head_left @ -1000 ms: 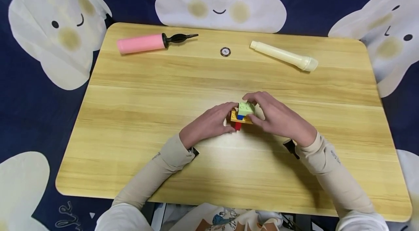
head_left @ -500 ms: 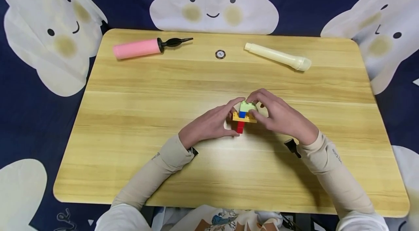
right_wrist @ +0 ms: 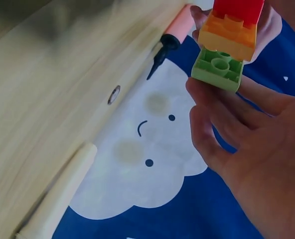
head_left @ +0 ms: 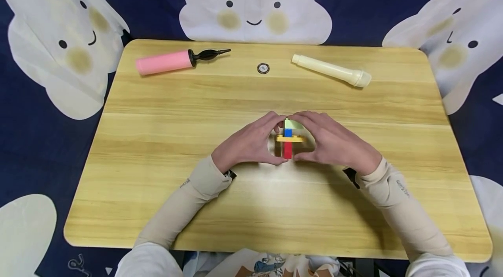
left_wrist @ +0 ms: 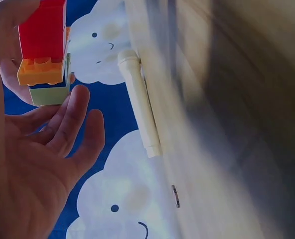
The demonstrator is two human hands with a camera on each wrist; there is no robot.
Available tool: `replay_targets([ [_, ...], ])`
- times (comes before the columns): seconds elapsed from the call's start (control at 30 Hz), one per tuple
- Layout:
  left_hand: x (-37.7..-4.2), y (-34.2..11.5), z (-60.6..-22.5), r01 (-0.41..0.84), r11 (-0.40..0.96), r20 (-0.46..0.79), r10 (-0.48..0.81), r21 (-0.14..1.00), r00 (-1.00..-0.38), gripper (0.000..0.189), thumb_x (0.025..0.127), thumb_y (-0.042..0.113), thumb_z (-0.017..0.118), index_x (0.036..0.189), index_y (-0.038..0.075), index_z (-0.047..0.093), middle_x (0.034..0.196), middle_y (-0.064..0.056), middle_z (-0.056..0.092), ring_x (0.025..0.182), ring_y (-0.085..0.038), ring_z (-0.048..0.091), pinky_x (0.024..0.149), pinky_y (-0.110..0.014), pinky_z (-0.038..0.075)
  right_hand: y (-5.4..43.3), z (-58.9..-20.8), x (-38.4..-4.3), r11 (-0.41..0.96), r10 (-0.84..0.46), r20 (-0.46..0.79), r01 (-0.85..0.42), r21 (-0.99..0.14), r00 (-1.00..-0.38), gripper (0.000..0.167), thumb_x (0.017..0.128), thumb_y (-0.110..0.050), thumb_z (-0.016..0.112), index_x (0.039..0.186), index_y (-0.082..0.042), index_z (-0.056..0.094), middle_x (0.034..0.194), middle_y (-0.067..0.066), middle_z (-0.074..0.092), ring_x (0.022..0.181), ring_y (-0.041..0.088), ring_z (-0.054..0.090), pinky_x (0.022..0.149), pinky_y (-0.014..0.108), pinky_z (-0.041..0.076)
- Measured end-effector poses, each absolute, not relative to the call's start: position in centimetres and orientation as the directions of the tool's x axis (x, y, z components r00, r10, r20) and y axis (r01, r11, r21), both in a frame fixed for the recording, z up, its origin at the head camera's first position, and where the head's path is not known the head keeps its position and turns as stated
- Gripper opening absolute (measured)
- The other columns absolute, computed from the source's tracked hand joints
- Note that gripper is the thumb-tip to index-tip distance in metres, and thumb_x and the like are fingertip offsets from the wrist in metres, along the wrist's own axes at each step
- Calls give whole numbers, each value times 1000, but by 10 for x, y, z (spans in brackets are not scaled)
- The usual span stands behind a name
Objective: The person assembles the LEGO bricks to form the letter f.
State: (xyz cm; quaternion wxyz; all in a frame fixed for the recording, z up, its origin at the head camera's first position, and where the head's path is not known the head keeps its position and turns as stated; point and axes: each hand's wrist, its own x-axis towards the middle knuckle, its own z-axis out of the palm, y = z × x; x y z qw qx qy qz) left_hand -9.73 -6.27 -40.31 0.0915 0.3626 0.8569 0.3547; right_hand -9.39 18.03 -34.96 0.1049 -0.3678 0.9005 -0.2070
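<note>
A stack of building blocks (head_left: 287, 150) is held up between both hands, over the middle of the table. It has a red block at the bottom, a flat yellow-orange one (right_wrist: 227, 37), a small blue one (head_left: 288, 132) and a pale green one (right_wrist: 215, 69) on top. With its thumb at the red block's lower end and its fingers by the green top, the left hand (head_left: 255, 141) grips the stack. The right hand (head_left: 332, 144) holds it from the other side, fingers curled over the green block, thumb low near the red one. The fingers partly hide the green block.
Along the table's (head_left: 196, 102) far side lie a pink hand pump (head_left: 164, 63) with a black nozzle, a small round black-and-white chip (head_left: 263, 68) and a cream toy microphone (head_left: 330, 70). A dark blue cloth with clouds hangs behind the table.
The stack has tilted so that its side now faces the head view. The right thumb has moved down from the green block towards the red one, and the hands have come closer together.
</note>
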Motion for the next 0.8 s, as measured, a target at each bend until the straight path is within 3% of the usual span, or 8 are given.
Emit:
replay_targets([
  [0.4,-110,-57,-398,513,522,15,691,681,-722,93,70,51,87,145,12,47,112,3,51,98,-10,56,84,-23,49,175,-352,-97,662,-708,0,-664,-348,-706,104,66,-47,91,145,1,43,139,18,51,129,35,47,109,52,33],
  [0.67,-127,-51,-389,605,543,38,725,582,-687,96,72,59,82,144,7,46,109,0,51,94,-11,54,80,-22,48,177,-351,-107,674,-697,38,-672,-306,-716,104,65,-44,90,143,5,43,136,21,51,126,37,47,108,52,35],
  [0.8,-139,-51,-383,650,545,66,737,530,-672,102,74,65,78,147,3,43,113,-2,52,93,-11,52,84,-24,49,177,-349,-117,679,-688,66,-673,-294,-723,103,64,-43,91,141,6,44,134,20,52,122,36,45,106,52,35],
])
